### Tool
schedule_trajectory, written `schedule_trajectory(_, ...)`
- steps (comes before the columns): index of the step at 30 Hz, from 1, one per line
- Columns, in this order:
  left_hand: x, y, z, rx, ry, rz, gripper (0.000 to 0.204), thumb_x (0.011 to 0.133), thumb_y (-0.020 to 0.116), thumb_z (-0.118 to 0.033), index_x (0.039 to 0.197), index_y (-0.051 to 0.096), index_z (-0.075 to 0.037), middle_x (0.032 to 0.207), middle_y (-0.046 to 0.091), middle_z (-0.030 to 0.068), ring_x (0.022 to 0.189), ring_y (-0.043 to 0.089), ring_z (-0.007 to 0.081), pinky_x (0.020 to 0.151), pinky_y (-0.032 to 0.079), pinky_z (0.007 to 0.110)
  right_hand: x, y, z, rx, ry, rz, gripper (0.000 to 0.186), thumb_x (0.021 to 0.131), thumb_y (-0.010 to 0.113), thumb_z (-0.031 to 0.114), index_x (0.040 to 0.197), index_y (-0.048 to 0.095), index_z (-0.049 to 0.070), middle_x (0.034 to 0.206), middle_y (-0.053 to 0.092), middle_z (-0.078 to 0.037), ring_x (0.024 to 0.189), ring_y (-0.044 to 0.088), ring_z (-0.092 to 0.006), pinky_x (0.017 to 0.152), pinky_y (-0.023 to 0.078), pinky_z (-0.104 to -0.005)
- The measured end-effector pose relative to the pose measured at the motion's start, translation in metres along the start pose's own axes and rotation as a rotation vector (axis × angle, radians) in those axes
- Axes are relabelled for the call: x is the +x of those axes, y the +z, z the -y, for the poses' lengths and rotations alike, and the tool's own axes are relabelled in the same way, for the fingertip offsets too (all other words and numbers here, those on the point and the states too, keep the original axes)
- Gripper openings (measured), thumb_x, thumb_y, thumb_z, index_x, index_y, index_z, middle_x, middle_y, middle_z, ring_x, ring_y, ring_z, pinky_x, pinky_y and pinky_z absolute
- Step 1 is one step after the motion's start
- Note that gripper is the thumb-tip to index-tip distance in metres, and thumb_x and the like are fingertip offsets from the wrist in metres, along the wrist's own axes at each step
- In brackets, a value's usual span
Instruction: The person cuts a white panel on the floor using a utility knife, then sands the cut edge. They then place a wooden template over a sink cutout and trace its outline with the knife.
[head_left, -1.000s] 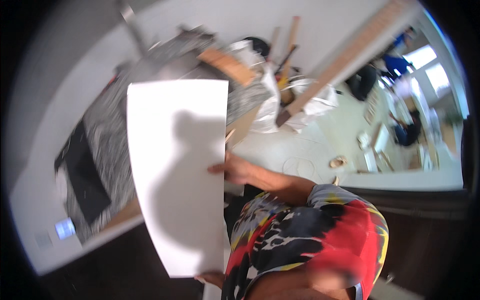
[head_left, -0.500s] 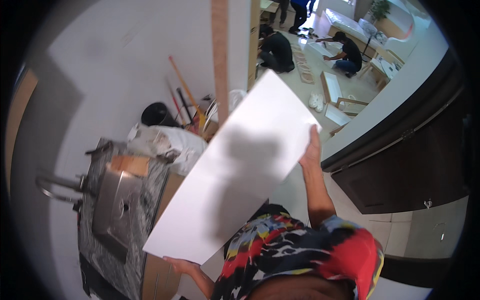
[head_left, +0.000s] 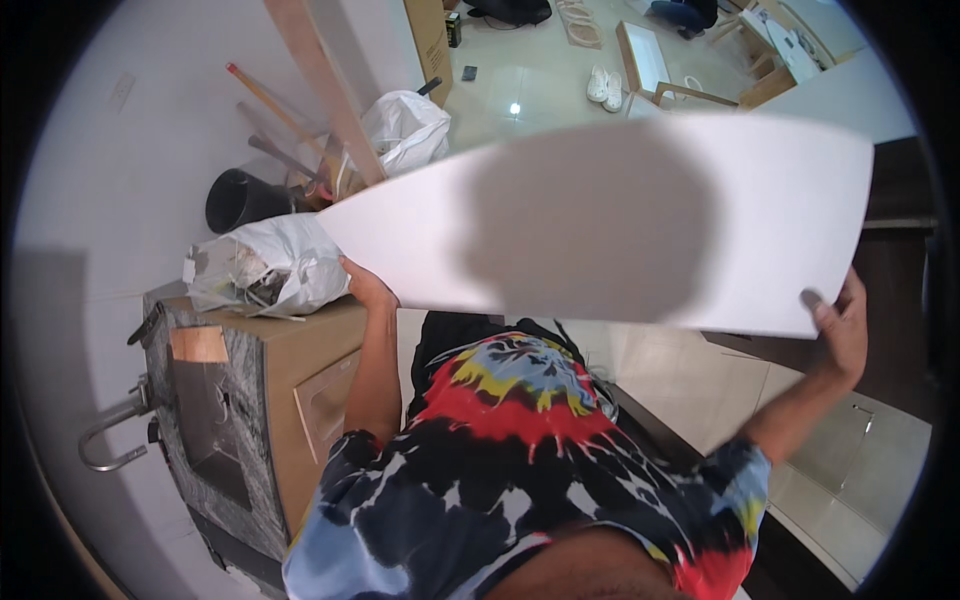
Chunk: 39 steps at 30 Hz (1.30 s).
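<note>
A long white board lies crosswise in front of my torso, with a large dark shadow over its middle. My left hand grips its left part by the near edge, my right hand its right end, thumb at the near corner. Behind the board's left end is a white bag of debris, on a sink unit with a grey stone top, a steel faucet and a wood offcut.
A black bucket, wooden strip, poles and another white bag stand against the left wall. Ahead on the floor are white shoes, a white box and a crouched person. A dark door is right.
The board has swung from near upright through diagonal to crosswise, its upper end going right. Both hands still hold it. The view has turned, bringing the sink unit lower left.
</note>
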<state>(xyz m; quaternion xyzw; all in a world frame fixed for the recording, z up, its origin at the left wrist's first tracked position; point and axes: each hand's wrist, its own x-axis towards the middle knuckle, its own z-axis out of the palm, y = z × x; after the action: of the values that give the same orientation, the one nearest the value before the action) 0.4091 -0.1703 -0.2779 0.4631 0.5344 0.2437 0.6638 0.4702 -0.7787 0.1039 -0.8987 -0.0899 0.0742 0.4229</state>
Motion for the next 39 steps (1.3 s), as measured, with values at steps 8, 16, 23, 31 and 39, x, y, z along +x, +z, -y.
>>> schedule_trajectory(8,0.049,0.216,0.094,-0.127,-0.211,0.311,0.073,0.099,0.034,-0.067,0.142,0.045,-0.009,0.140,0.051,0.0112,0.122,0.055,0.0284,0.103,0.044,0.046,-0.068,0.020,-0.021,-0.048,0.336,-0.271,0.067,0.069,0.087,0.036,0.116,0.063,-0.006,0.102,0.069,-0.014,0.093,0.067,-0.0253,0.082,0.054,-0.0361)
schedule_trajectory(16,0.046,0.491,0.065,-0.292,-0.603,0.993,0.089,0.096,0.022,-0.075,0.151,0.034,-0.007,0.150,0.041,0.0161,0.135,0.042,0.0371,0.110,0.040,0.045,0.141,0.115,0.077,-0.123,-0.014,0.046,0.050,0.076,0.068,0.032,0.111,0.071,-0.004,0.111,0.071,-0.022,0.108,0.069,-0.0363,0.097,0.052,-0.0451)
schedule_trajectory(23,-0.030,0.618,-0.065,-0.309,-0.777,1.441,0.059,0.105,0.034,-0.047,0.137,0.046,0.001,0.131,0.059,0.0203,0.116,0.060,0.0345,0.101,0.049,0.047,0.293,0.207,0.028,-0.607,-0.125,-0.206,0.059,0.064,0.067,-0.006,0.122,0.067,0.006,0.123,0.068,-0.013,0.114,0.065,-0.0350,0.096,0.054,-0.0428)
schedule_trajectory(31,-0.115,0.634,-0.146,-0.020,-0.152,1.928,0.044,0.107,0.038,-0.035,0.136,0.055,-0.007,0.140,0.055,0.0144,0.134,0.046,0.0313,0.113,0.035,0.043,0.448,0.232,-0.067,0.013,0.298,-0.857,0.024,0.087,0.068,-0.002,0.111,0.068,-0.005,0.109,0.072,-0.018,0.094,0.070,-0.0318,0.085,0.054,-0.0357)
schedule_trajectory(39,-0.052,0.734,-0.127,0.843,0.760,1.965,0.046,0.092,0.065,-0.039,0.124,0.064,-0.006,0.118,0.068,0.0183,0.110,0.064,0.0356,0.093,0.050,0.042,0.651,0.163,-0.197,0.379,0.421,-0.983,0.026,0.086,0.068,0.001,0.109,0.067,-0.011,0.098,0.071,-0.012,0.083,0.063,-0.0166,0.078,0.051,-0.0321)
